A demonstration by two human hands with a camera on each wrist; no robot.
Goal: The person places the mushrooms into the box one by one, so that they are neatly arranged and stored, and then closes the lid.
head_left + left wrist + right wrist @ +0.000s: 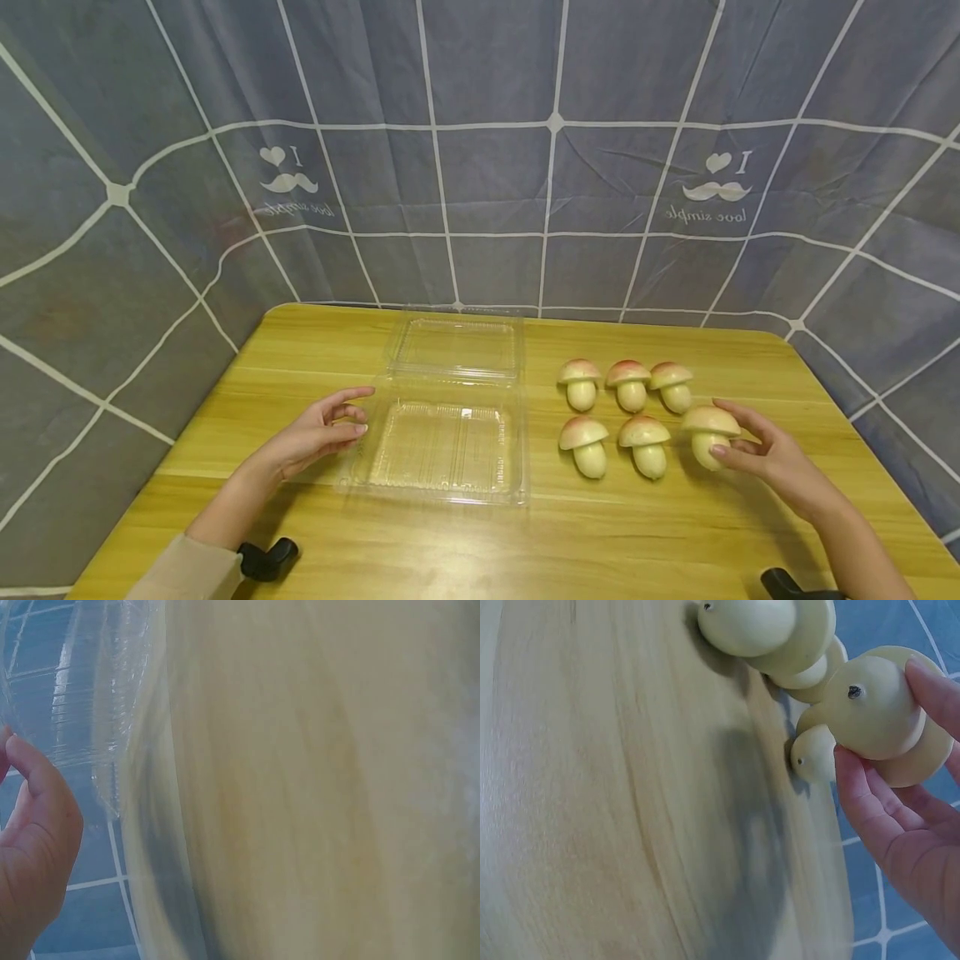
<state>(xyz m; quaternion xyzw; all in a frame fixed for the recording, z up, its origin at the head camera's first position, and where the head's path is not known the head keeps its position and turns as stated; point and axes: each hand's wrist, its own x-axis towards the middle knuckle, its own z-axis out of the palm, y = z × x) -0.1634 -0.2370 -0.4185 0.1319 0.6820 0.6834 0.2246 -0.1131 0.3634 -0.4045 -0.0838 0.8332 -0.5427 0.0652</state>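
My right hand grips a mushroom with a pale stem and a rounded cap, at the right end of the front row. The right wrist view shows that mushroom held between thumb and fingers, its stem end facing the camera. Several similar mushrooms with pink-tinged caps, such as one mushroom, lie to its left in two rows. My left hand is at the left side of a clear plastic container, fingers loosely bent and holding nothing. Whether its fingertips touch the container I cannot tell.
The container's hinged lid lies folded back, away from me. Everything rests on a wooden table. A grey curtain with white lines surrounds the table's back and sides. Black straps sit by both wrists.
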